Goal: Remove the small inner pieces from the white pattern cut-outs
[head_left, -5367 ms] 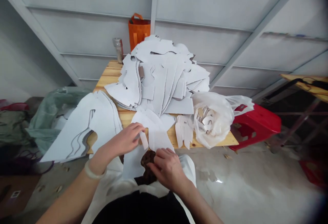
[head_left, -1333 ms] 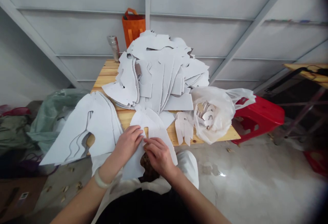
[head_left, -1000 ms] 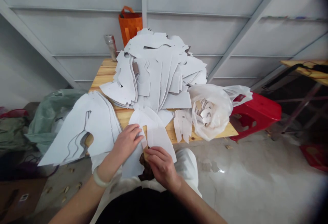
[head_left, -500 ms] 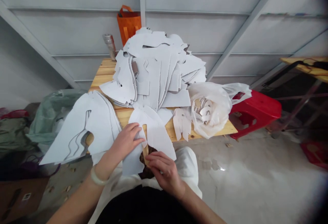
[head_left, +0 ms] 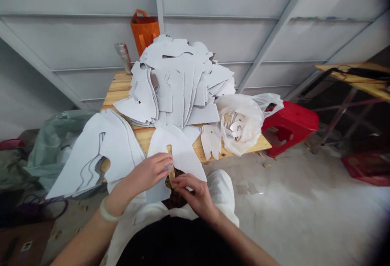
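Observation:
A white cut-out sheet (head_left: 189, 158) with a narrow slot lies over the near edge of the wooden table (head_left: 141, 138). My left hand (head_left: 154, 170) is closed on the left side of this sheet, by the slot. Between finger and thumb, my right hand (head_left: 191, 189) pinches a small tan strip (head_left: 172, 173) at the slot's lower end. A stack of white cut-outs (head_left: 82, 148) lies to the left. Behind is a large heap of white pieces (head_left: 173, 79). Small pale cut pieces (head_left: 211, 141) rest right of the sheet.
An open plastic bag (head_left: 251, 126) with cut pieces sits at the table's right end, beside a red stool (head_left: 294, 122). At the back stand an orange bag (head_left: 146, 32) and a metallic bottle (head_left: 123, 58). A greenish bag (head_left: 48, 148) is at the left.
The view has shifted slightly, so the table and its contents appear further left. Both hands remain at the slot, and the right hand still pinches the tan strip.

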Demonstrator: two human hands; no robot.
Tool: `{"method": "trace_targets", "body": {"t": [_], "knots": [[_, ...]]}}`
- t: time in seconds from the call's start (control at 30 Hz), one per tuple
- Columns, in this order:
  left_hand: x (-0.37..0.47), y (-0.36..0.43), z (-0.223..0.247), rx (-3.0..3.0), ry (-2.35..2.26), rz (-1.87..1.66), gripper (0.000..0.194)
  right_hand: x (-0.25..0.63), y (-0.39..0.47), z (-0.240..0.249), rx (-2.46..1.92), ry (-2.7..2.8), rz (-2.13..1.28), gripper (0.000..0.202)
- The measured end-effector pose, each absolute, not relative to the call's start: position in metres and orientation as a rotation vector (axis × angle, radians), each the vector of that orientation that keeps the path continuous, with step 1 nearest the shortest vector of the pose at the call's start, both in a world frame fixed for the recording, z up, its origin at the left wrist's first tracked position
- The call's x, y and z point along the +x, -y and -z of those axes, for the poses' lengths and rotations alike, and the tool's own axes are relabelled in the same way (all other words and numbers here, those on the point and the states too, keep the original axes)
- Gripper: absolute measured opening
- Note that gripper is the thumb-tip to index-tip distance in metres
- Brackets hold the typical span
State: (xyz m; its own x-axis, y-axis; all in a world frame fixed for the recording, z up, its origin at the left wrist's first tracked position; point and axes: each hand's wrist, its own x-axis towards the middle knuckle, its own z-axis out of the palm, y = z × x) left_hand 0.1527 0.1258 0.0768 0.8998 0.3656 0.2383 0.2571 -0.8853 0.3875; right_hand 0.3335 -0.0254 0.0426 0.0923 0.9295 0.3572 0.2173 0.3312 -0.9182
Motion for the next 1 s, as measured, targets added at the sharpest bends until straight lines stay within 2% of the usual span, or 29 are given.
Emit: {"method": "trace_targets", "body": {"t": [0.17, 0.3, 0.47, 0.67, 1.0], "knots": [[0.151, -0.127, -0.067, 2.830, -0.286, -0.501, 0.019, 0.331, 0.026, -0.047, -1.163, 1.335, -0.785, 0.013], [0.151, -0.133, -0.064, 2.930, -0.132, -0.659, 0.022, 0.329, 0.024, -0.044, -1.153, 1.325, -0.758, 0.012], [0.152, -0.137, -0.069, 2.955, -0.012, -0.632, 0.024, 0.336, 0.023, -0.043, -1.125, 1.388, -0.777, 0.007], [0.155, -0.142, -0.081, 2.867, -0.033, -0.459, 0.022, 0.359, 0.016, -0.046, -1.018, 1.481, -0.832, 0.017], [0.151, -0.142, -0.078, 2.935, -0.006, -0.464, 0.025, 0.364, 0.010, -0.044, -0.982, 1.340, -0.953, 0.027]]}}
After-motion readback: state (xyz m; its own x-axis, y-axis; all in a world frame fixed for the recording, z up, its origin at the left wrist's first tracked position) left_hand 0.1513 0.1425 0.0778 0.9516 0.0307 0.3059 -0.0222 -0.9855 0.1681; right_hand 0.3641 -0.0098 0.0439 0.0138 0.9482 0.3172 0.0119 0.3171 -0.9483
